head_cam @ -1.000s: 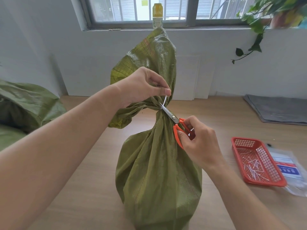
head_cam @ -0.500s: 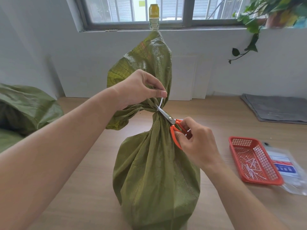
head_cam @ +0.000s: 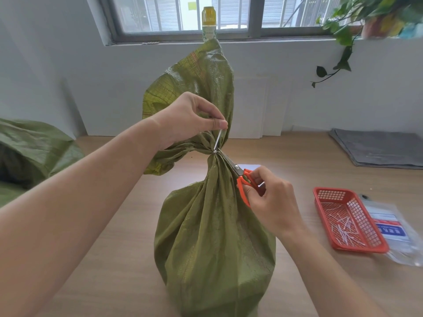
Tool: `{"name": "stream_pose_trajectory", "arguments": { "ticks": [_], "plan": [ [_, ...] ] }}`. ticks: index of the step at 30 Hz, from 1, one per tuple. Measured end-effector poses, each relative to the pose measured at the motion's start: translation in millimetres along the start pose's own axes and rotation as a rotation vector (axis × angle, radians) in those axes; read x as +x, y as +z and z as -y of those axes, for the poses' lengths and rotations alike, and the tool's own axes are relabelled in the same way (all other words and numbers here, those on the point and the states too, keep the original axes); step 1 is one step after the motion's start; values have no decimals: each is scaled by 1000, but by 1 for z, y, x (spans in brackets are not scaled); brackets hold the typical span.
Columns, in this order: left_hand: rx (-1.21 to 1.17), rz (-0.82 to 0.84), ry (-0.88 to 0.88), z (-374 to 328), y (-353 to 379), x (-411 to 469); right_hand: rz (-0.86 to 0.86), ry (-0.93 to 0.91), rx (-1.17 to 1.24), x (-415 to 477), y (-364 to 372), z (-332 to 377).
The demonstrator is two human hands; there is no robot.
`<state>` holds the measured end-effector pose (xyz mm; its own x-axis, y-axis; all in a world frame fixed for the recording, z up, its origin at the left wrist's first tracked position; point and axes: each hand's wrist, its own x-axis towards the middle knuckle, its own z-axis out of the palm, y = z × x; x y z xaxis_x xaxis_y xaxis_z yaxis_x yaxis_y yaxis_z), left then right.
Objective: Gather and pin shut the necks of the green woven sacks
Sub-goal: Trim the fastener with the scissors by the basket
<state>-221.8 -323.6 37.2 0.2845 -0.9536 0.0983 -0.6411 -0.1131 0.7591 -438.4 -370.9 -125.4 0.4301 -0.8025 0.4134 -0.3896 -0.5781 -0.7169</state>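
Head view: nearest, on the wooden table (head_cam: 103, 271), stands the full green woven sack (head_cam: 215, 243). It is upright, its neck (head_cam: 214, 154) gathered tight above the bulging body and its loose top fanning up behind. Against the sack's right shoulder, the right hand (head_cam: 272, 202) grips the orange-handled scissors (head_cam: 242, 177), fingers curled through and round the handles. The blades slant up to the left so that their tips meet the neck right at the white tie (head_cam: 218, 139); whether the blades are parted I cannot tell. To the right on the table lies a red mesh basket (head_cam: 361, 249) with short white pieces (head_cam: 343, 229) scattered inside, and against its right side a clear plastic packet (head_cam: 393, 227) with a blue label. Above the neck, the left hand (head_cam: 190, 120) pinches the free end of the tie between thumb and forefinger, holding it taut and slanting up to the right from the gather, the other fingers curled. At the far left a second green sack (head_cam: 34, 152) sits slumped. Farther back on the right lies a folded grey cloth (head_cam: 377, 147). On the windowsill behind stand a yellow-capped bottle (head_cam: 208, 21) and a trailing potted plant (head_cam: 343, 35).
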Motion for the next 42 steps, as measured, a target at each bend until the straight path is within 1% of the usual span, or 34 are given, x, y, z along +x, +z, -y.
{"name": "stream_pose_trajectory", "arguments": {
  "ticks": [3,8,11,17,21,30,34,42],
  "plan": [
    [-10,-31,17,2,2,2,-72,40,23,-2,-1,0],
    [-87,-179,36,0,11,8,-178,169,123,-1,-4,-4],
    [-116,-181,38,-3,22,9,-211,224,149,-1,-9,-8],
    [-178,-96,36,-15,66,9,-206,378,233,-10,-23,-34],
    [-185,-40,32,-23,108,12,-179,458,197,-27,-39,-59],
    [-191,127,-28,-38,210,31,-222,622,112,-81,-83,-132],
    [-180,167,-49,-43,266,38,-223,698,23,-104,-106,-170],
    [-171,253,-89,-49,377,50,-272,838,-52,-149,-148,-247]
  ]
}}
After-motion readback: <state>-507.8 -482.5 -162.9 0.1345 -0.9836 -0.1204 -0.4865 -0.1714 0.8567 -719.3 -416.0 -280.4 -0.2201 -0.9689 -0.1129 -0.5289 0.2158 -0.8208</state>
